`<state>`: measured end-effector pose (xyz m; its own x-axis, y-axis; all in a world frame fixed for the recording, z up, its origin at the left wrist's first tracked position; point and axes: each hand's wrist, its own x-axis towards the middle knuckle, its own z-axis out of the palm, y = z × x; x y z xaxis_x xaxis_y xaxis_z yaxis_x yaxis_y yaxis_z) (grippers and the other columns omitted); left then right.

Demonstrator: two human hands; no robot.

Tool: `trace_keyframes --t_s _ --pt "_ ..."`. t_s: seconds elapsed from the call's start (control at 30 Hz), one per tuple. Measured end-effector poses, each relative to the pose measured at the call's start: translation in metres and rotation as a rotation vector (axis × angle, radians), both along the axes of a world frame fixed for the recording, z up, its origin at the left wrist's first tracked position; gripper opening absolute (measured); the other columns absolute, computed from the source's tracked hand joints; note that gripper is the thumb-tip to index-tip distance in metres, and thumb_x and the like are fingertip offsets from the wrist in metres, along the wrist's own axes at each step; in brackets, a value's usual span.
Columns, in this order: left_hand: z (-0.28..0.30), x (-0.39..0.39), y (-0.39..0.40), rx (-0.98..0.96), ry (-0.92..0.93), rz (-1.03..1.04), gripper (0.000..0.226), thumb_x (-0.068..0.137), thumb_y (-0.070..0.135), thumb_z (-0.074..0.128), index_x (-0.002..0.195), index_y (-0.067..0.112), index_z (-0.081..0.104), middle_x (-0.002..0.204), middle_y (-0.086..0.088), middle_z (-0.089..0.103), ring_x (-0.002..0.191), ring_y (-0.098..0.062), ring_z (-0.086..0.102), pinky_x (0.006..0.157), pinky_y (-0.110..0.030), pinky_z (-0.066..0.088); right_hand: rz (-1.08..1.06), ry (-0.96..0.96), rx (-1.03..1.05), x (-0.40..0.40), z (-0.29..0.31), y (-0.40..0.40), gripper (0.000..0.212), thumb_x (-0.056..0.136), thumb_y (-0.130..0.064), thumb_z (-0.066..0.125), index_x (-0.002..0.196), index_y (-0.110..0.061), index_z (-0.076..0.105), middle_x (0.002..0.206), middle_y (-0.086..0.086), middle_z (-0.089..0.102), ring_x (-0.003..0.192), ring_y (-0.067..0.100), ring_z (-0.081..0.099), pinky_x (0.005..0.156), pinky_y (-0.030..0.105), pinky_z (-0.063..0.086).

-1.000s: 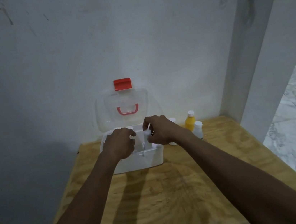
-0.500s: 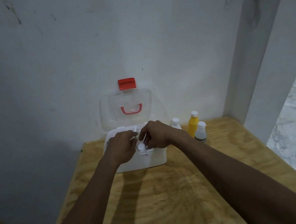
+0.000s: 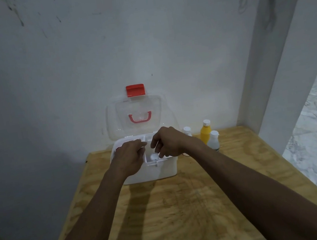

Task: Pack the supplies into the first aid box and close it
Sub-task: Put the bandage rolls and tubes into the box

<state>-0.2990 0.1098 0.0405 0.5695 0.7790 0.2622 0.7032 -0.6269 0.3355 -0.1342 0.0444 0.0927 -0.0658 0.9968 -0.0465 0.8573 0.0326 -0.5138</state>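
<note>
both hands over open box: left hand (image 3: 130, 155) fingers loosely curled above left side, holding nothing seen; right hand (image 3: 167, 142) curled over centre, thumb and fingers close by small white bottle (image 3: 154, 157), grip or release cannot tell. plywood table (image 3: 185, 207) against wall. first aid box (image 3: 150, 171) white, at back of table, clear lid (image 3: 135, 118) upright, red latch (image 3: 135, 90) up top. white bottle stands inside, near front wall. yellow bottle (image 3: 205, 132) plus two white bottles (image 3: 213, 139) wait just right of box. judgement: packing partway, three left out, lid unclosed.
</note>
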Motion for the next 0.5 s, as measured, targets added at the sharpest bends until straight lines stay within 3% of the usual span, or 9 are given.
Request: trace_keyframes --t_s 0.23,0.5 --pt "-0.0002 -0.0004 -0.0005 0.011 -0.013 -0.005 0.032 0.098 0.021 0.048 0.126 0.016 0.062 0.118 -0.005 0.069 0.104 -0.022 0.064 0.093 -0.043 0.052 -0.021 -0.024 0.024 0.0018 0.0039 -0.0034 0.037 0.081 0.008 0.07 0.117 -0.001 0.067 0.11 0.014 0.071 0.094 0.026 0.071 0.082 0.033 0.057" --pt "0.0012 -0.0001 -0.0005 0.014 0.01 -0.006 0.034 0.098 0.024 0.048 0.13 0.018 0.06 0.128 -0.005 0.065 0.114 -0.024 0.061 0.099 -0.043 0.049 -0.061 -0.029 0.053 0.0087 0.0047 -0.005 0.038 0.08 0.007 0.071 0.116 -0.005 0.067 0.104 0.011 0.072 0.095 0.023 0.068 0.084 0.037 0.058"
